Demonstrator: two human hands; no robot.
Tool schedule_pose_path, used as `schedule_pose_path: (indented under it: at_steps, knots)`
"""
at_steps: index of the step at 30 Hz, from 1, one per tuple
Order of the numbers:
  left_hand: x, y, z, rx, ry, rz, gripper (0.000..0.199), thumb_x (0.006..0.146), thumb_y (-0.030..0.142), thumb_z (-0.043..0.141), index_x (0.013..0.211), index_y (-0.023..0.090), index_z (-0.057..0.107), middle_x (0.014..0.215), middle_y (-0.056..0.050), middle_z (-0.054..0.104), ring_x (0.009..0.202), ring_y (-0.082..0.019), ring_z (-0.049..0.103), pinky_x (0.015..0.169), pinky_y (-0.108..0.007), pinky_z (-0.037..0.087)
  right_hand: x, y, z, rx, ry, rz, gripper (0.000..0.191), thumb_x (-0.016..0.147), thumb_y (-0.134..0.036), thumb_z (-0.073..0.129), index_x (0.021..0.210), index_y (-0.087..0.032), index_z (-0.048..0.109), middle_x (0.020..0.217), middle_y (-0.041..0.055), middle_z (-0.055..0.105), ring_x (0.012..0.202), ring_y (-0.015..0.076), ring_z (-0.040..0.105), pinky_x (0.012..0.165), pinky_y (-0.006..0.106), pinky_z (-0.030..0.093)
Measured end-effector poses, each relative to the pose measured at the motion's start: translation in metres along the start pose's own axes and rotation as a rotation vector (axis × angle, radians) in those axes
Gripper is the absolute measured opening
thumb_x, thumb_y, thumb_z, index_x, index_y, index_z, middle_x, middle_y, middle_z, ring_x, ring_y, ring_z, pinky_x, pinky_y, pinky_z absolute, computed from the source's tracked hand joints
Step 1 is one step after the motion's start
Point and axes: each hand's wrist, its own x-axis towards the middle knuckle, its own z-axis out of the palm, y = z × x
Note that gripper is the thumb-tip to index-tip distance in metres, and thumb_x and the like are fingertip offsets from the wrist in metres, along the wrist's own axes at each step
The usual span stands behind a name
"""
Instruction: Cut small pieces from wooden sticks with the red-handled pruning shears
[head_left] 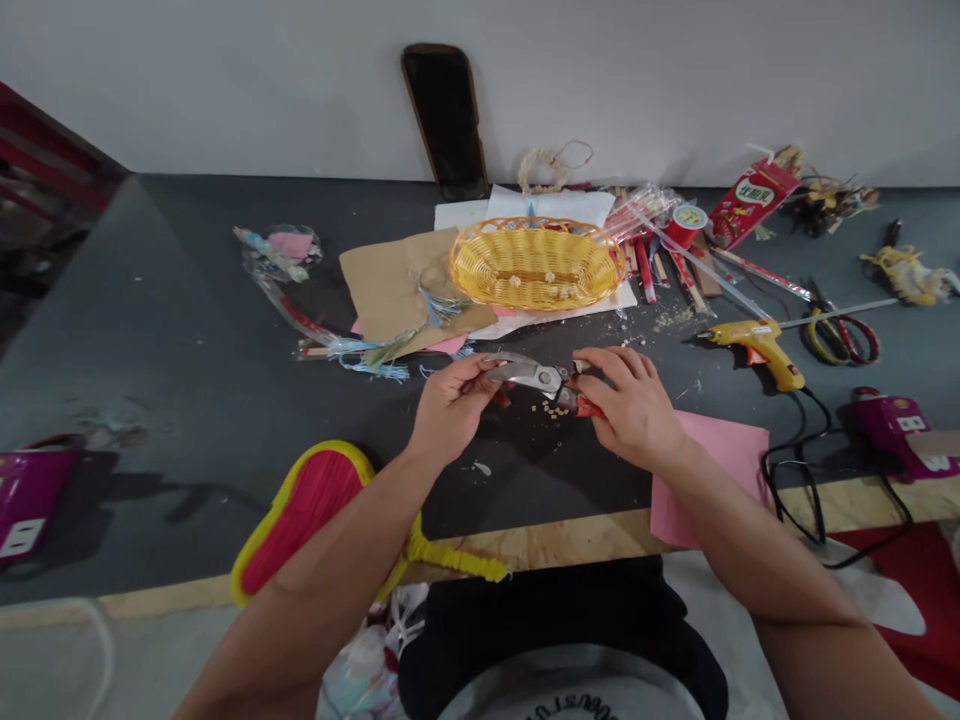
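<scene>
One pair of shears [534,375] lies between the two hands, over the near middle of the tabletop [180,370]. The left hand [451,408] is closed, thumb and fingers gathered around the blade end; the right hand [636,412] is curled around the red handles, partly open at the fingertips. Below them are several tan bits [553,409] (too small to count surely).

Just beyond is one yellow basket [536,265], with one phone [448,120] leaning on the wall farther back. To the right are one yellow glue gun [757,345], one pair of scissors [841,338] and one red carton [754,203] reading "优酸乳" (the only writing clear enough to read). Two purple boxes stand apart, one at the far-left edge [34,505] of view, one at right [892,425]. One pink sheet [720,450] lies near the right forearm, one pink-and-yellow sole-shaped piece [304,515] by the left.
</scene>
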Motion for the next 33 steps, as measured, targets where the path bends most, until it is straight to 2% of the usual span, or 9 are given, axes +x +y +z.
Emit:
schedule_pose_path:
  at_steps: [9, 15, 22, 27, 33]
  knots:
    - [-0.0015, 0.0100, 0.0039, 0.043, -0.011, 0.014, 0.018, 0.079, 0.035, 0.077, 0.076, 0.018, 0.074, 0.072, -0.002, 0.067, 0.058, -0.013, 0.059, 0.058, -0.027, 0.053, 0.0008, 0.0001, -0.0005, -0.015, -0.010, -0.015, 0.034, 0.087, -0.010, 0.057, 0.115, -0.025, 0.066, 0.136, 0.0087, 0.061, 0.119, 0.0285, 0.051, 0.096, 0.044, 0.043]
    - [-0.0020, 0.0093, 0.0007, 0.124, -0.031, 0.060, 0.019, 0.083, 0.031, 0.073, 0.070, 0.018, 0.070, 0.065, 0.000, 0.063, 0.056, -0.013, 0.057, 0.057, -0.026, 0.048, 0.0008, -0.0001, -0.0030, -0.050, -0.034, -0.054, 0.026, 0.087, -0.011, 0.058, 0.107, -0.024, 0.069, 0.128, 0.0088, 0.062, 0.112, 0.0280, 0.050, 0.088, 0.042, 0.044]
    - [-0.0022, 0.0054, -0.0001, 0.133, -0.036, 0.051, 0.029, 0.085, 0.044, 0.075, 0.072, 0.018, 0.071, 0.060, 0.000, 0.061, 0.052, -0.011, 0.056, 0.053, -0.025, 0.047, 0.0009, -0.0005, -0.0026, -0.070, -0.064, -0.066, 0.019, 0.090, -0.012, 0.055, 0.096, -0.023, 0.069, 0.116, 0.0087, 0.065, 0.098, 0.0248, 0.053, 0.080, 0.039, 0.044]
    - [-0.0017, 0.0053, 0.0048, -0.067, 0.029, -0.072, 0.039, 0.070, 0.053, 0.086, 0.082, 0.018, 0.074, 0.079, -0.005, 0.073, 0.063, -0.015, 0.065, 0.050, -0.024, 0.053, 0.0005, 0.0018, 0.0003, 0.005, -0.010, 0.012, 0.028, 0.085, -0.010, 0.054, 0.107, -0.023, 0.067, 0.134, 0.0107, 0.060, 0.113, 0.0291, 0.053, 0.090, 0.044, 0.046]
    - [-0.0002, 0.0059, 0.0062, -0.152, 0.050, -0.090, 0.042, 0.066, 0.052, 0.090, 0.083, 0.017, 0.073, 0.072, -0.002, 0.070, 0.064, -0.016, 0.068, 0.051, -0.024, 0.057, -0.0005, -0.0033, -0.0012, -0.024, -0.034, 0.005, 0.036, 0.078, -0.008, 0.058, 0.110, -0.024, 0.067, 0.148, 0.0104, 0.053, 0.127, 0.0326, 0.048, 0.102, 0.051, 0.042]
